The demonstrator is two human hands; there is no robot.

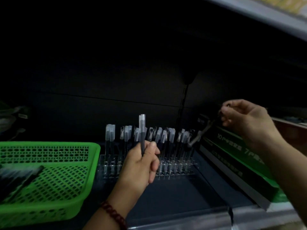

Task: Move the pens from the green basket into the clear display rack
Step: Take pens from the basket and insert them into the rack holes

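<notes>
A green plastic basket (66,165) sits at the left of the dark shelf, with several black pens (20,178) lying in its left part. The clear display rack (109,165) stands just right of it, holding several upright pens with frosted caps (167,138). My left hand (141,165) grips one pen (142,128) upright in front of the rack's middle, cap up. My right hand (244,120) is raised above the rack's right end and pinches a blurred dark pen (201,133) that slants down toward the rack.
A long black and green box (232,156) lies right of the rack, partly under my right arm. The shelf's pale front rail (199,218) runs along the bottom. Another shelf edge (265,15) crosses the top right. Dim packets lie at far left.
</notes>
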